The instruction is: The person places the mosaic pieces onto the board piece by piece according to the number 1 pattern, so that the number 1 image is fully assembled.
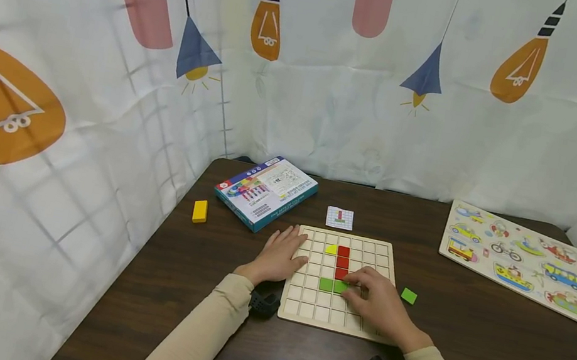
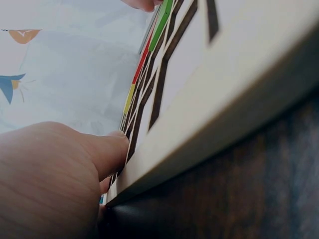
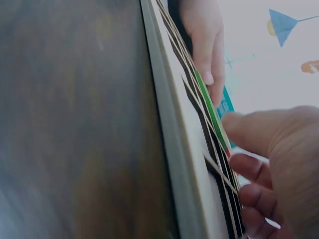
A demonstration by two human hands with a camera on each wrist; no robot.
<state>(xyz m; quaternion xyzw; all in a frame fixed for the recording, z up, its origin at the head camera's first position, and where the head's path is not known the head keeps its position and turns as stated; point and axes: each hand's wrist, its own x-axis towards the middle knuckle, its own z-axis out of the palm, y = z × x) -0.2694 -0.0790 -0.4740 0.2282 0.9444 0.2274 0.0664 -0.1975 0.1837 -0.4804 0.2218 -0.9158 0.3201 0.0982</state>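
Note:
A pale wooden grid board (image 1: 307, 310) lies on the dark table. My left hand (image 1: 278, 256) rests on its left edge, fingers spread and thumb on the grid. My right hand (image 1: 374, 299) is over the board's right half, thumb and fingertips pinching at the right end of a green square tile (image 1: 339, 286). Left of that tile sits another green tile (image 1: 326, 284). Three red tiles (image 1: 343, 251) run in a column above, with a yellow piece (image 1: 331, 249) beside the top one. One loose green tile (image 1: 409, 296) lies right of the board.
Behind the board lies a small pattern card (image 1: 339, 218). A blue-edged box (image 1: 266, 192) is at the back left, with a yellow block (image 1: 200, 211) near the table's left edge. A picture board of vehicles (image 1: 521, 260) lies at the right.

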